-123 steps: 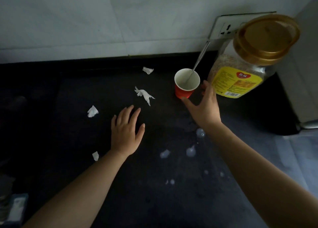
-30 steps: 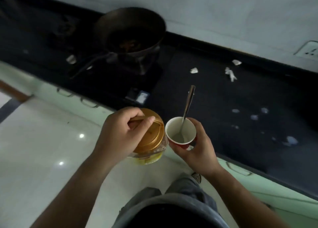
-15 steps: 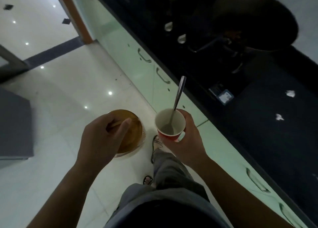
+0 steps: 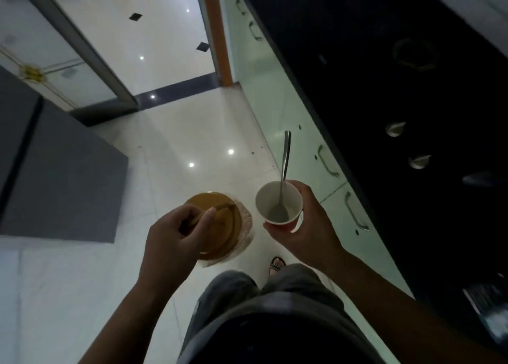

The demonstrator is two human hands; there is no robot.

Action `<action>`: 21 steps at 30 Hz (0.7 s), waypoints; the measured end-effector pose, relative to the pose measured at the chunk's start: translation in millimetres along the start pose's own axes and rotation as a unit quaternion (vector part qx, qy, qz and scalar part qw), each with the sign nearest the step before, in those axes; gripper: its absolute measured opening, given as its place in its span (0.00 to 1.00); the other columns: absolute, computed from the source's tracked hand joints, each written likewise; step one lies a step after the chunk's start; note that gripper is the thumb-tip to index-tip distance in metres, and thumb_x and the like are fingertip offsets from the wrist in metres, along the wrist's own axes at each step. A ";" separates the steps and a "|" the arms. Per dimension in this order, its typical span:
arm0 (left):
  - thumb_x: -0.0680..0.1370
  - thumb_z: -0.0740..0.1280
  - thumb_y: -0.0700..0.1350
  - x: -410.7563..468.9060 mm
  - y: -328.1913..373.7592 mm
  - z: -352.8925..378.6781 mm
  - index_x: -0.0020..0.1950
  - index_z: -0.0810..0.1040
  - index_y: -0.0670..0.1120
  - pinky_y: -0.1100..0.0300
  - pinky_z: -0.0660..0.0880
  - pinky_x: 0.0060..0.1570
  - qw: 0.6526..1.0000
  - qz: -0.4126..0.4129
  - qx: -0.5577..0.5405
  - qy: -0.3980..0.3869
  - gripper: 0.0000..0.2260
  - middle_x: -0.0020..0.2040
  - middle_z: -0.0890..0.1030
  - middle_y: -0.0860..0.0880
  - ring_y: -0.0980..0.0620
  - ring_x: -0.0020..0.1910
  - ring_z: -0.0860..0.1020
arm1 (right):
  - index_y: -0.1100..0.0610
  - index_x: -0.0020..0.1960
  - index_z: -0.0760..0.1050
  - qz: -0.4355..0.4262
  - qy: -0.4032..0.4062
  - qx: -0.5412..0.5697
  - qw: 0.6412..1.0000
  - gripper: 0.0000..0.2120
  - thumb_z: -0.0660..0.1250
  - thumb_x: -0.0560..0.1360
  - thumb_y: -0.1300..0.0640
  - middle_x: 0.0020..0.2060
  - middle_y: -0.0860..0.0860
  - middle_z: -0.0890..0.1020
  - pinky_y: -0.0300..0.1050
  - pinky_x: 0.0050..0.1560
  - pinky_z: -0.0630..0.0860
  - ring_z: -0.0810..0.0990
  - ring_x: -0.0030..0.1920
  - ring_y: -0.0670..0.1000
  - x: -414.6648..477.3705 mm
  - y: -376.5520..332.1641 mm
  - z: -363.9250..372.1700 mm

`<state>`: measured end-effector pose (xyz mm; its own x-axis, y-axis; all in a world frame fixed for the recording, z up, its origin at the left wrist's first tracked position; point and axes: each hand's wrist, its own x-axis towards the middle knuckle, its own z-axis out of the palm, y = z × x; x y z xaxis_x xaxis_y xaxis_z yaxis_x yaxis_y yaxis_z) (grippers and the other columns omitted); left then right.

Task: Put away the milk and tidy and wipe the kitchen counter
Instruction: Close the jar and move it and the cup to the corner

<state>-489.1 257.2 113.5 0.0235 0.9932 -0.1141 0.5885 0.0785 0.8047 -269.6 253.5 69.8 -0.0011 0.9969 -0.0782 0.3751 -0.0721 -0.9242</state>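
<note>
Above the white floor (image 4: 82, 281), a gold-lidded jar (image 4: 222, 226) is gripped by its handle in the left hand (image 4: 171, 240); a red cup (image 4: 279, 205) holding a spoon (image 4: 284, 166) is clasped in the right hand (image 4: 310, 226), beside the dark counter (image 4: 384, 89).

Floor tiles (image 4: 170, 133) are showing glossy and smooth, throwing back light spots. Jar lid (image 4: 228, 231) is reading as amber plastic, semi-gloss. Paper cup (image 4: 266, 201) is looking matt white inside, red outside. Spoon (image 4: 286, 157) is glinting — polished metal. Tabletop (image 4: 412, 102) is appearing dark, dull. Cabinet fronts (image 4: 288, 122) are shining pale green — metal handles (image 4: 327, 163). Trousers (image 4: 275, 308) are looking like soft grey cloth.
</note>
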 end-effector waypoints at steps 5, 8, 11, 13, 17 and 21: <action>0.69 0.63 0.59 78.0 -19.1 -29.9 0.41 0.76 0.54 0.62 0.74 0.36 0.999 -0.025 -0.013 0.041 0.10 0.39 0.81 0.55 0.54 0.40 0.79 | 0.48 0.64 0.62 -0.005 -0.037 -0.001 0.999 0.36 0.78 0.63 0.55 0.55 0.35 0.69 0.22 0.49 0.68 0.69 0.56 0.29 89.8 -10.0 40.9; 0.69 0.64 0.59 143.9 -37.5 -48.7 0.45 0.78 0.48 0.62 0.73 0.38 0.999 -0.025 0.004 0.046 0.15 0.40 0.80 0.54 0.55 0.41 0.77 | 0.47 0.64 0.61 -0.006 -0.054 -0.017 0.998 0.36 0.78 0.63 0.53 0.55 0.36 0.69 0.23 0.50 0.69 0.69 0.56 0.31 148.4 -14.9 64.5; 0.69 0.64 0.58 220.0 -44.1 -70.8 0.46 0.78 0.46 0.63 0.71 0.38 1.000 -0.013 0.017 0.017 0.17 0.40 0.78 0.52 0.56 0.40 0.76 | 0.50 0.66 0.62 -0.005 -0.040 -0.032 0.999 0.37 0.78 0.63 0.51 0.56 0.41 0.71 0.26 0.50 0.71 0.71 0.56 0.37 212.3 -26.7 80.4; 0.68 0.63 0.59 264.4 -38.3 -89.8 0.44 0.78 0.47 0.65 0.69 0.36 1.000 0.002 0.025 0.001 0.17 0.38 0.77 0.54 0.56 0.39 0.76 | 0.50 0.66 0.62 0.004 -0.031 -0.033 0.999 0.37 0.78 0.63 0.51 0.57 0.43 0.72 0.28 0.50 0.72 0.72 0.55 0.39 251.2 -39.6 87.3; 0.67 0.61 0.63 350.0 -22.4 -121.9 0.43 0.77 0.52 0.60 0.75 0.37 0.999 0.035 0.009 -0.037 0.16 0.40 0.79 0.54 0.54 0.41 0.78 | 0.44 0.65 0.61 -0.006 0.005 -0.048 0.999 0.37 0.77 0.63 0.47 0.57 0.41 0.72 0.29 0.49 0.72 0.72 0.56 0.39 330.4 -65.1 93.6; 0.69 0.63 0.59 430.6 -6.1 -124.0 0.41 0.78 0.51 0.68 0.70 0.33 0.992 0.089 0.050 -0.068 0.13 0.36 0.78 0.56 0.54 0.37 0.78 | 0.34 0.61 0.58 0.002 0.083 -0.022 0.996 0.36 0.77 0.62 0.47 0.55 0.30 0.69 0.22 0.47 0.69 0.68 0.57 0.30 388.0 -70.5 87.6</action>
<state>-582.8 695.1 131.7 0.2387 0.9693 -0.0582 0.6419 -0.1126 0.7585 -377.7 642.8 71.8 0.1520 0.9882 -0.0164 0.4153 -0.0789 -0.9063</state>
